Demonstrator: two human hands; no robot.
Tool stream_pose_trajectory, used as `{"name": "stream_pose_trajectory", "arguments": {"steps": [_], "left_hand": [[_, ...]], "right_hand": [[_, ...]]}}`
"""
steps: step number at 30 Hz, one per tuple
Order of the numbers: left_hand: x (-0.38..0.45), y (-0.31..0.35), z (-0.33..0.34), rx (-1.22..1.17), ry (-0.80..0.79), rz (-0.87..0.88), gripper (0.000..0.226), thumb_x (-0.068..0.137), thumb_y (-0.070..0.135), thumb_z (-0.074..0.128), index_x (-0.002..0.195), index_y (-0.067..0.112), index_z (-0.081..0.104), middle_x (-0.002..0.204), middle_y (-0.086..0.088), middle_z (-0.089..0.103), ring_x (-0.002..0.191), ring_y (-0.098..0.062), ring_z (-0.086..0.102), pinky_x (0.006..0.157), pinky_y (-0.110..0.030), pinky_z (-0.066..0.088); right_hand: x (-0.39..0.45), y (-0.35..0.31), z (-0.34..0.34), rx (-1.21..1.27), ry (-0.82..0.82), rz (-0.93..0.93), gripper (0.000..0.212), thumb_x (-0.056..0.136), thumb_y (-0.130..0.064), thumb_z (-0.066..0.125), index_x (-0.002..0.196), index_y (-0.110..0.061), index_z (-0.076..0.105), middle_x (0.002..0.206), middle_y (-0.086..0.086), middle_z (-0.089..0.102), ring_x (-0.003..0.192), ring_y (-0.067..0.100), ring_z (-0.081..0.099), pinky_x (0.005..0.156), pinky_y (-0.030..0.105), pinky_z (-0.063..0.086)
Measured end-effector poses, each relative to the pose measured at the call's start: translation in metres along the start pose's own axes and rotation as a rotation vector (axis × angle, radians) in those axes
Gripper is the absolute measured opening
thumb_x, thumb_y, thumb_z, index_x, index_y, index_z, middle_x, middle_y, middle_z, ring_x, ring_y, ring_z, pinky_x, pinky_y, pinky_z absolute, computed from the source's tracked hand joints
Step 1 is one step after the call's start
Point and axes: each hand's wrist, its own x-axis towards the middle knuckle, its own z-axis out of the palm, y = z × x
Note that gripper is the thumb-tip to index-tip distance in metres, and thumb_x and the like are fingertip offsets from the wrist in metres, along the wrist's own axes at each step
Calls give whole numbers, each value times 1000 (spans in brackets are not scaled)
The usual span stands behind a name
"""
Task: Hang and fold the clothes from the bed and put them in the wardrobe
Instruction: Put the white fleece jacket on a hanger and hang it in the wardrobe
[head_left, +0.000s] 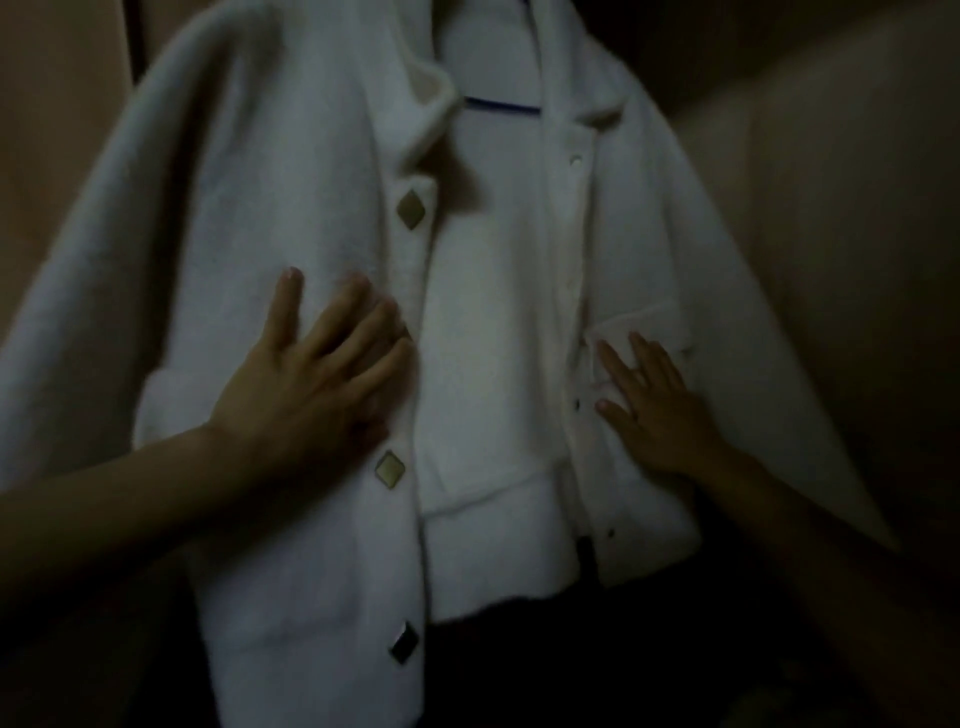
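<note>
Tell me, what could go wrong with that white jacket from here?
The jacket hangs unbuttoned, its front edges apart, so it could slide off the blue hanger if tugged. Both the left hand and the right hand lie flat on the fabric without a grip, so they could not catch it. The dim light also makes the buttons easy to misalign.

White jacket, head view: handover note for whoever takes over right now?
Left hand: open, flat on the button-side front panel of the white jacket, between the top and middle buttons.
Right hand: open, fingers spread on the other front panel, near its edge.
Jacket: spread out front up, unbuttoned, lining showing. A blue hanger bar shows inside the collar.
Done: hanger appears to be in.
Left: possibly button up, hang in the wardrobe, not visibly in frame. Dim, blurry picture.
</note>
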Motion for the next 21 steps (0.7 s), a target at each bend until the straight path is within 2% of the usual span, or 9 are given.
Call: {"name": "stream_pose_trajectory", "arguments": {"steps": [3,6,8,12,14,16,19,21], "left_hand": [[2,3,-3,-21,18,-12,77,85,56,34,145,11,49,154,-22,39,145,-46,28,111,-75,11],[2,5,-11,-43,4,-24,78,82,56,35,141,9,54,150,-23,44,142,-45,33,111,-74,12],[-1,5,-15,-62,19,-27,76,82,55,37,139,9,56,147,-22,47,141,-45,36,111,-73,12],[-7,9,-25,-104,44,-50,71,81,54,46,135,11,58,145,-19,50,141,-42,37,113,-71,14],[-9,10,-29,-149,35,-48,67,79,53,47,128,11,64,141,-18,54,139,-42,40,111,-72,17],[-11,11,-33,-197,30,-25,62,77,51,44,115,10,70,133,-18,59,134,-43,45,109,-73,22],[-16,13,-36,-248,34,23,59,75,49,41,103,9,74,126,-19,63,129,-43,50,109,-72,23],[-25,12,-38,-307,18,49,62,71,51,39,102,10,74,119,-20,66,126,-42,53,108,-71,23]], "right_hand": [[-3,-6,-4,14,-29,15,66,92,-66,27,148,-49,-3,164,-2,-4,150,25,1,117,54,20],[-15,-12,-16,93,-50,30,66,97,-54,40,154,-37,11,164,3,2,150,25,5,119,42,13],[-24,-16,-24,114,-51,30,72,93,-64,37,154,-32,18,164,5,8,149,25,12,120,39,15],[-38,-23,-42,126,-78,74,104,72,-92,16,152,-27,26,162,5,20,148,22,17,120,41,18],[-44,-28,-51,135,-69,82,118,62,-98,7,151,-24,30,160,4,25,148,21,19,120,41,20],[-51,-40,-64,154,-51,99,104,71,-92,18,149,-24,34,159,4,27,147,20,21,120,38,20],[-66,-63,-83,188,-16,123,68,90,-63,41,146,-24,38,156,4,31,143,21,28,118,38,23],[-78,-83,-95,160,28,141,57,94,-50,49,144,-23,41,150,4,39,137,22,37,115,39,29]]}}
